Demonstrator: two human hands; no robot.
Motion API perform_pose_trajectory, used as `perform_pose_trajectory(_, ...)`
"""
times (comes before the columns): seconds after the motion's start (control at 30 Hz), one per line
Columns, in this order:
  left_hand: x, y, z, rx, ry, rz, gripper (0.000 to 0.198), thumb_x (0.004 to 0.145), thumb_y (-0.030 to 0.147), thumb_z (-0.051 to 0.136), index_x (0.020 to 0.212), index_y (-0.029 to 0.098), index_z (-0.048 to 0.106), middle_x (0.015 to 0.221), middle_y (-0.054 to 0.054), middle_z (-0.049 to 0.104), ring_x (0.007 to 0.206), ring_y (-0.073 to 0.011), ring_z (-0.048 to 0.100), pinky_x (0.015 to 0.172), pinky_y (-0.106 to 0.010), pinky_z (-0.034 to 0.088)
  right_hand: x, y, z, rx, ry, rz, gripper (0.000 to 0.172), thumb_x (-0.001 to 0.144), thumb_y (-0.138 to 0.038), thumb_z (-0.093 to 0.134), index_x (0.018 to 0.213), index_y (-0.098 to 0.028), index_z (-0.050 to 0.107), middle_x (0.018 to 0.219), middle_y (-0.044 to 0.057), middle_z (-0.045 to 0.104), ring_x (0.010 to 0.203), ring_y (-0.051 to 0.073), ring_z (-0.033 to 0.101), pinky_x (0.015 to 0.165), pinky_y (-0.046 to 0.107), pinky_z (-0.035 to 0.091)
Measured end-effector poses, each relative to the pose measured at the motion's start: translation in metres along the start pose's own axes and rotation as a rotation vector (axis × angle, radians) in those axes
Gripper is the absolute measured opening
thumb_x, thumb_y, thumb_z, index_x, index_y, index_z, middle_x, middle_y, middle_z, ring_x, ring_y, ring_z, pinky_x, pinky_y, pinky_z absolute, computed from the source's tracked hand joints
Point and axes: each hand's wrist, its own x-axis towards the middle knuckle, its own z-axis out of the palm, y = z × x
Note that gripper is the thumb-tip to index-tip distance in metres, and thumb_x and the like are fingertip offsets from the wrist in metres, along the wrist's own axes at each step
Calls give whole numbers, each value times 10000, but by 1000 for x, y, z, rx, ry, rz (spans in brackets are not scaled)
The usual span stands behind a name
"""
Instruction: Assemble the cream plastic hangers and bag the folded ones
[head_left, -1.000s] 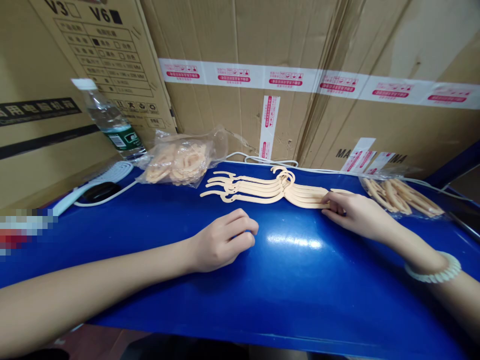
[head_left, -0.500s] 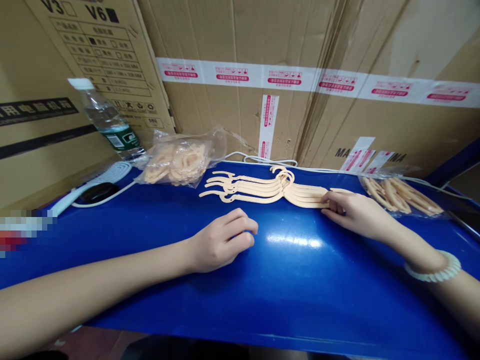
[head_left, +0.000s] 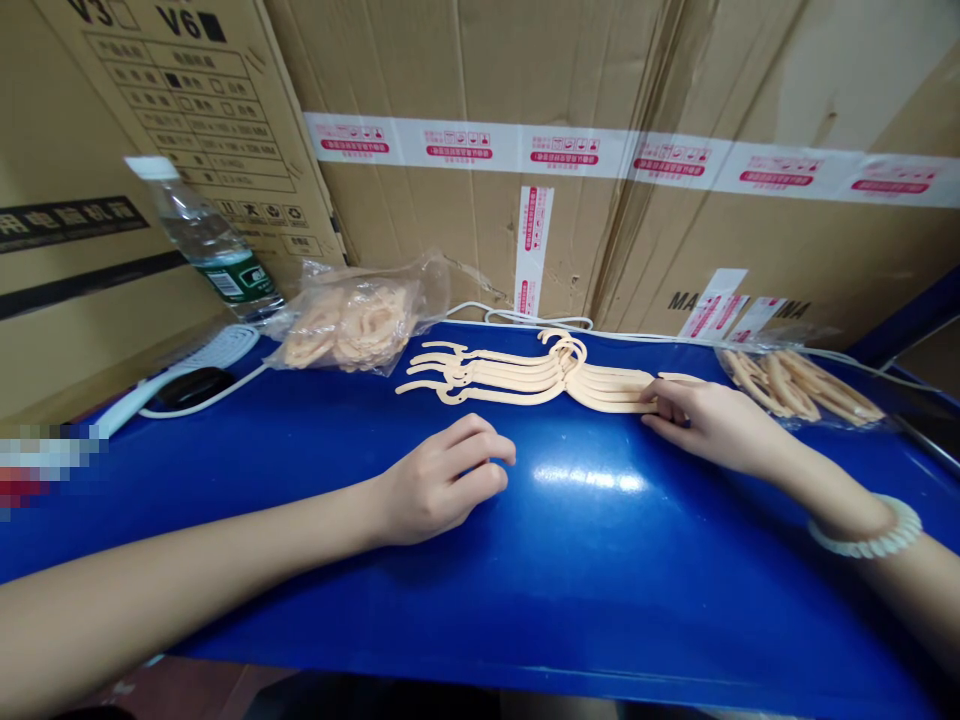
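Note:
Several cream plastic clothes hangers point(head_left: 517, 372) lie overlapped in a row on the blue table, their hooks bunched near the middle. My right hand point(head_left: 701, 425) is at their right end, thumb and fingers closed on the end of the nearest hanger. Its fingertips are partly hidden. A pale coiled band circles that wrist. Nearer to me, my left hand point(head_left: 450, 478) rests in front of the row, apart from the hangers. Its fingers are loosely curled in, with nothing seen in them.
A clear bag of cream pieces point(head_left: 349, 325) lies at the back left, beside a water bottle point(head_left: 214, 245), a pale blue brush point(head_left: 217, 350) and a dark oval object point(head_left: 196, 388). Another bag point(head_left: 806, 385) lies at right. White cable point(head_left: 517, 318) runs along the cardboard boxes point(head_left: 457, 60).
The view has shifted very slightly. Both hands and the hangers stay in place.

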Motion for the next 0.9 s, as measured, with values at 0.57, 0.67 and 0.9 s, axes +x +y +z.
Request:
perform_pose_trajectory(0.57,-2,-1,4,-12,22,12,200,910,-10,452,886,171,535,980,-122,672,855,-204,515,724,-326,528,0,0,-1,-14,-41,25,226,927,-417,502,979,-240,631,791,53,680,690,218,641,605,306,445)
perform_pose_trajectory(0.67,-2,-2,5,-11,28,6,205,908,-10,461,885,179,535,974,-117,677,848,-202,527,719,-314,523,0,-1,-1,-3,-43,28,217,920,-408,510,977,-239,633,788,53,677,685,221,641,600,308,439)
perform_pose_trajectory(0.9,-2,-1,4,-14,15,-2,196,914,-2,476,884,180,543,983,-116,685,860,-203,535,736,-321,532,0,-2,-2,-22,-46,26,236,924,-417,491,981,-233,629,798,62,688,661,218,642,587,312,434)
